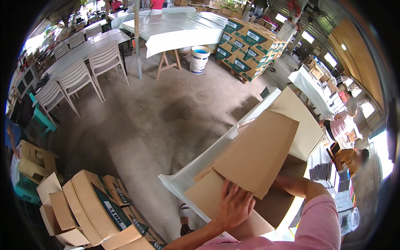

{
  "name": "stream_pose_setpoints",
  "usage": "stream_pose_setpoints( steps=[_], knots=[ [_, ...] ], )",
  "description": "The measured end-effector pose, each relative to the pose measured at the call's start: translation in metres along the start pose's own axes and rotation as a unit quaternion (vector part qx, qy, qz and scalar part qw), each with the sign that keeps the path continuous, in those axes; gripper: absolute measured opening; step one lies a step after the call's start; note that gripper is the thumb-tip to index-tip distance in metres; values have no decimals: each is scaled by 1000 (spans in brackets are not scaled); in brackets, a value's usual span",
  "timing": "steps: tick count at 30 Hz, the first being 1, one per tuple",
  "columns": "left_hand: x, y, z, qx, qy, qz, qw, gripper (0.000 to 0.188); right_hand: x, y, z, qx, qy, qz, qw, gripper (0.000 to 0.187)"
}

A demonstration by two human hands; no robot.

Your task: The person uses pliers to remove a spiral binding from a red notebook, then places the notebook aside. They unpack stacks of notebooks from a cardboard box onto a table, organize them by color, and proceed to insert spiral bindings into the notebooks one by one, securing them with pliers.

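Brown cardboard panel (262,150) leans over the open carton (273,208) on the near-right tabletop (181,179); left hand (235,206) has its grip pinching the near edge, right hand's hidden, can't tell. Looks light, stiff, crease-prone: hold near corners.

Left hand (236,209) curled — right hand hidden.

The carton (273,208) sits on a table (196,167), stacks (326,177) to its right, boxes (91,208) to its left.
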State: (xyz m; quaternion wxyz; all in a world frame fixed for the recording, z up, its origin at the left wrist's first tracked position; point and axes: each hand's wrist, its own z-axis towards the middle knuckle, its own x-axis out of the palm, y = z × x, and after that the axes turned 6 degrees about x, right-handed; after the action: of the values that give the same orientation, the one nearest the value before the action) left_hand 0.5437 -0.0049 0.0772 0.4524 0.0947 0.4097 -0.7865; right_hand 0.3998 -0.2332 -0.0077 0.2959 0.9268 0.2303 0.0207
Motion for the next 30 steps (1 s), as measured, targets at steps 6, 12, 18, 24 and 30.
stream_pose_setpoints(
  steps=[6, 12, 18, 24, 30],
  knots=[
    [-2, 0, -1, -5, 8, -22, 1000, 30, 6, 7, -8, -16, -7, 21, 1000, 45],
    [5, 4, -4, 5, 19, 22, 1000, 40, -9, 34, -43, -35, -19, 113, 993, 45],
    [4, -9, 5, 30, 13, 116, 993, 61, -67, 45, -170, -110, 32, 248, 962, 42],
    [14, 4, 3, 95, -25, 146, 984, 53, -163, -14, -298, -283, 162, 233, 916, 48],
    [11, 6, 3, 101, 6, 159, 982, 52, -290, -127, -318, -270, -22, 99, 957, 56]
  ],
)
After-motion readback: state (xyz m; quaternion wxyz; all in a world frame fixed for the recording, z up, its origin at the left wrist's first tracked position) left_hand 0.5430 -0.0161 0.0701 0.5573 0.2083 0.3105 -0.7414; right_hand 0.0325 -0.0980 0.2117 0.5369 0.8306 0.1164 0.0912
